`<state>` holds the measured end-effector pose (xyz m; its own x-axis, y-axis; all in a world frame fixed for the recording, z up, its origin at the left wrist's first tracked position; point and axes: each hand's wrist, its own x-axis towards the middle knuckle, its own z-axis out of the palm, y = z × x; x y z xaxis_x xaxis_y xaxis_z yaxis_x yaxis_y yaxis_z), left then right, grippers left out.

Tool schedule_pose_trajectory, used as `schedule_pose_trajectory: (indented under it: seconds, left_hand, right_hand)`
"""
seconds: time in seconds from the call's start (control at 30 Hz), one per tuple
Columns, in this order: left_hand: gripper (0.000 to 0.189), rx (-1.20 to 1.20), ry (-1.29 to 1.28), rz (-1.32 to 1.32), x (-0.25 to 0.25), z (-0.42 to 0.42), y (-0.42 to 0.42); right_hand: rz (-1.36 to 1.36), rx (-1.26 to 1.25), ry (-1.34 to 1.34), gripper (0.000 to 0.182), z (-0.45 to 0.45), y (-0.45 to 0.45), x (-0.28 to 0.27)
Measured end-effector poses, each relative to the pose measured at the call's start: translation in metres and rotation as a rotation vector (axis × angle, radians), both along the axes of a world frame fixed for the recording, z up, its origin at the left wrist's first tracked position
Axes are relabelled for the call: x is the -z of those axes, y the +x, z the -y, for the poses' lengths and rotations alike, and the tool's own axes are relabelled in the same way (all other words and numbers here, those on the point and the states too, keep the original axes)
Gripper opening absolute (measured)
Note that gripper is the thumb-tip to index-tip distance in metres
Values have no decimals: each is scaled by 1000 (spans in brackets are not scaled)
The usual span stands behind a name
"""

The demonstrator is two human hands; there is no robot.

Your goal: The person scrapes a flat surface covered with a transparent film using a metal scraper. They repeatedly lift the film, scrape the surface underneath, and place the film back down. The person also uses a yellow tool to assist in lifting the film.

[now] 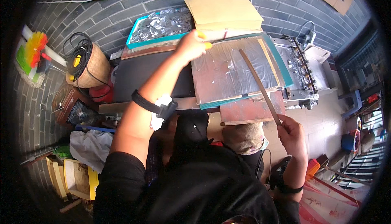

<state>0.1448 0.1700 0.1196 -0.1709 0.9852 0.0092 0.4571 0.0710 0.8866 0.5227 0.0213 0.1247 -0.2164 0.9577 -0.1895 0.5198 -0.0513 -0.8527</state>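
Note:
My right hand [290, 134] grips the lower end of a long, thin wooden stick [259, 83], which slants up over a flat board. This board [232, 68] has a wrinkled, shiny film-like surface and a pale strip along its right side. Over the board's upper left corner is my left hand [192, 47], with yellow covers on two fingertips held apart. Nothing shows between those fingertips; whether they touch the board is unclear. Just beyond the left hand, a turquoise tray [158, 41] holds crumpled silvery foil sheets [166, 22]. A stack of yellowish paper sheets [224, 12] lies behind the board.
Under the board lie a teal corrugated sheet [282, 68] and a reddish-brown panel [250, 109] that juts towards me. A metal frame with a knobbed bar [302, 62] stands at right. A wooden bucket [96, 63] with coiled black cable is at left, against a grey brick wall [122, 13].

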Motion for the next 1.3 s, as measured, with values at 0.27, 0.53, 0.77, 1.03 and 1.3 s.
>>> schedule_pose_trajectory:
  seconds: [0.27, 0.53, 0.77, 1.03, 1.3]
  left_hand:
    - [53, 120, -73, -196, 51, -4, 61]
    - [61, -14, -140, 62, -2, 47, -8]
    - [55, -393, -105, 48, -32, 95, -146]
    - [60, -555, 142, 158, -44, 31, -219]
    - [71, -736, 146, -373, -26, -63, -227]
  right_hand:
    - [-60, -18, 19, 34, -2, 2, 3]
    - [-68, 49, -8, 35, 3, 14, 1]
    - [-116, 4, 62, 36, 1, 21, 11]
    - [90, -132, 189, 32, -16, -2, 1]
    - [163, -237, 284, 33, -20, -23, -23]
